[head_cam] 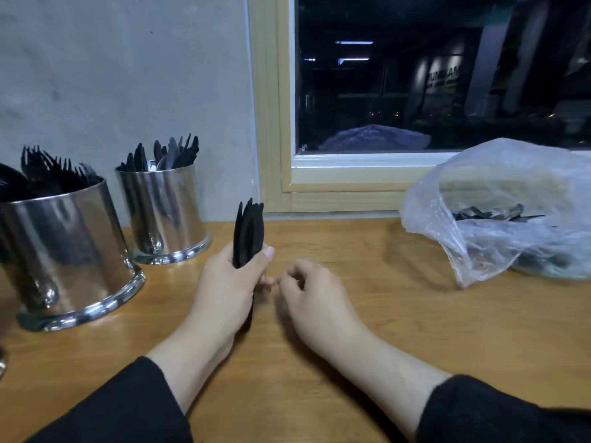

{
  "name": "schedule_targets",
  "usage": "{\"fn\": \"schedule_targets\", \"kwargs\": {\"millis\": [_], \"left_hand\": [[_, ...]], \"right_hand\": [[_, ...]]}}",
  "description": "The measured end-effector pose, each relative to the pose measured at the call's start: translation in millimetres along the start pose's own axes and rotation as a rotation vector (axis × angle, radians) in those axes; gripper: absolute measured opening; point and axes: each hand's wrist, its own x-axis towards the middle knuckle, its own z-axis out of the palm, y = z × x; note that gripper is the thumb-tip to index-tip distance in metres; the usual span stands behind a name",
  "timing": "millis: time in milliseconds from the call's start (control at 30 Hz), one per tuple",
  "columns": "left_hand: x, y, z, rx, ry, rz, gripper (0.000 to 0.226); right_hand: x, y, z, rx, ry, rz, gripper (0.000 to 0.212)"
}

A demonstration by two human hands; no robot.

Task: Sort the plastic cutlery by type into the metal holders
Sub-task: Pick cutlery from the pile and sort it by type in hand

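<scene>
Wooden counter [383, 330] against a grey wall, dark window behind it. Left hand [230, 282] sat mid-counter, fingers and thumb wrapped round a bundle of black plastic knives [248, 231], blades up, handle ends poking out below the palm. Right hand [307, 286] was just right of the bundle, fingers loosely curled, holding nothing, thumb tip close to the left hand's fingertips; contact unclear. Black sleeves on both forearms. Left of the bundle and further back: knife holder [163, 215], a shiny metal cylinder with black knives standing in it. Further left of the bundle, nearer the camera: fork holder [64, 251], larger, full of black forks. Well right of the bundle: clear plastic bag [499, 212], open, loose black cutlery inside.
</scene>
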Motion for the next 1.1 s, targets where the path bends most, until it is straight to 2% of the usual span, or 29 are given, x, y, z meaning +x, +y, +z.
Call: {"fn": "schedule_targets", "kwargs": {"millis": [100, 233, 333, 400, 533, 633, 733, 800, 867, 967, 1033, 1100], "left_hand": [[-3.6, -0.4, 0.3, 0.054, -0.104, -0.037, 0.005], [-7.5, 0.7, 0.3, 0.136, -0.281, -0.07, 0.007], [-7.5, 4.5, -2.1, 0.181, -0.353, -0.086, 0.039], [-9.5, 7.6, -2.1, 0.218, -0.391, -0.122, 0.049], [-10.3, 16.2, -4.6, 0.15, -0.398, -0.228, 0.042], [-5.7, 23.8, -13.3, 0.086, -0.455, -0.308, 0.041], [0.1, 29.4, -25.0, 0.021, -0.512, -0.356, 0.033], [6.0, 30.1, -33.6, -0.023, -0.478, -0.326, 0.025], [14.0, 30.0, -41.4, -0.036, -0.378, -0.242, 0.016], [27.0, 24.8, -53.3, 0.084, -0.183, -0.114, 0.022], [33.3, 23.4, -62.4, 0.115, -0.109, -0.083, 0.027], [38.9, 25.1, -71.8, 0.095, -0.101, -0.09, 0.021]], "right_hand": [[5.6, 3.4, -5.6, 0.132, 0.07, -0.042, 0.018], [4.8, -1.1, -10.6, 0.185, 0.027, -0.103, 0.024], [3.0, -4.8, -10.9, 0.231, 0.003, -0.154, 0.023], [2.9, -5.2, -13.2, 0.23, 0.035, -0.206, 0.022], [5.0, -12.5, -15.1, 0.258, -0.001, -0.238, 0.016], [10.8, -27.1, -16.5, 0.443, -0.117, -0.193, 0.021], [20.7, -40.4, -18.0, 0.431, -0.224, -0.212, 0.018], [29.8, -49.7, -16.3, 0.444, -0.235, -0.216, 0.017], [42.5, -59.4, -14.7, 0.437, -0.17, -0.223, 0.018], [62.7, -83.7, -13.9, 0.418, -0.067, -0.278, 0.013], [76.2, -97.9, -12.8, 0.397, -0.099, -0.297, 0.007], [88.3, -107.3, -8.8, 0.365, -0.164, -0.294, 0.007]]}}
